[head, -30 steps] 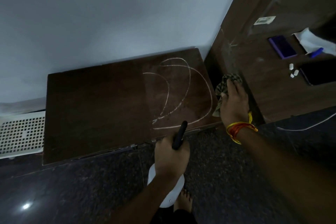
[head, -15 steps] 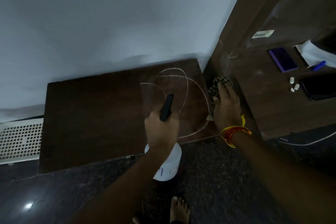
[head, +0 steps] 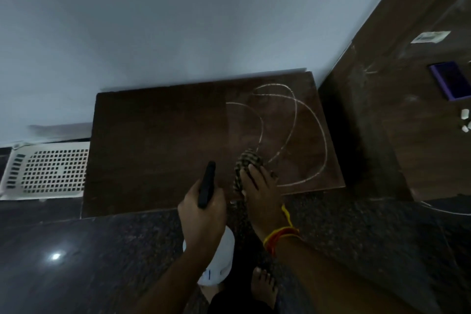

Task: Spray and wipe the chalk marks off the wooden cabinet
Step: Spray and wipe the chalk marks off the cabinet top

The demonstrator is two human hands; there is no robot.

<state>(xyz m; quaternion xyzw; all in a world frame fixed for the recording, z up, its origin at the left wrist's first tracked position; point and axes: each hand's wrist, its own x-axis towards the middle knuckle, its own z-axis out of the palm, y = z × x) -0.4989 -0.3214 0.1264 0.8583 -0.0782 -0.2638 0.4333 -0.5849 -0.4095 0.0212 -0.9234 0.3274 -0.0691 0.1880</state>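
On the cabinet, cloth lies under right hand.

A pale wall is filling twelve o'clock. Dark speckled stone floor is reflecting a light spot at seven o'clock; a white perforated basket is sitting at nine.
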